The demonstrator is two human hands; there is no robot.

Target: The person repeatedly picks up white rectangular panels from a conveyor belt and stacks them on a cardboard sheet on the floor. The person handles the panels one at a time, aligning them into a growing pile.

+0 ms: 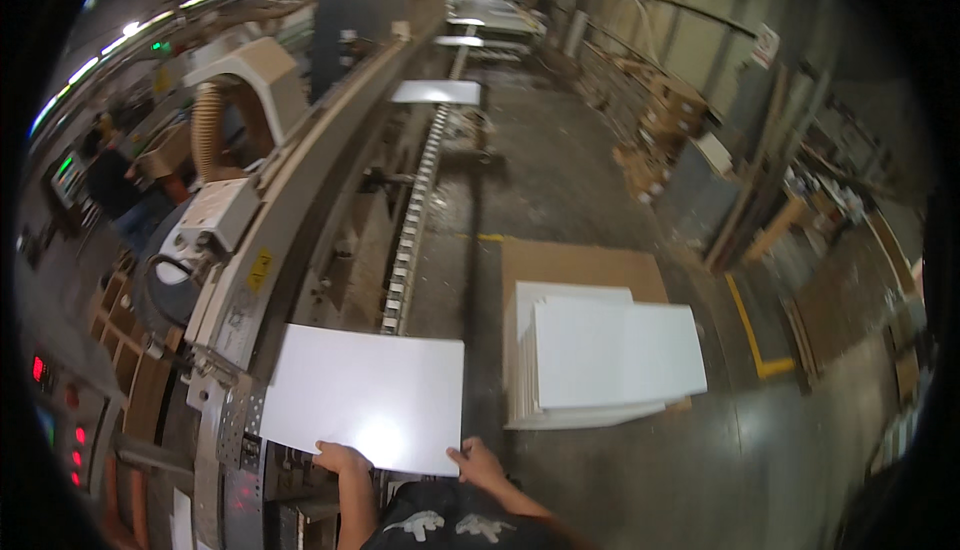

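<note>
A white rectangular panel (375,380) lies flat in front of me, its left side at the machine's long rail and its right part over the chain conveyor (408,250). My left hand (343,458) is closed on the panel's near edge, left of its middle. At the near right corner, my right hand (478,463) holds the same panel, thumb on top. The fingers under the panel are hidden. Farther along the conveyor rests another white panel (438,92), with more panels beyond it.
To my right, a stack of white panels (615,355) stands on a brown board (590,262) on the floor. The long machine (330,140) runs away on the left, beside a control panel (75,420) with red lights. A person (118,185) stands beyond it. Cardboard boxes (672,110) line the right wall.
</note>
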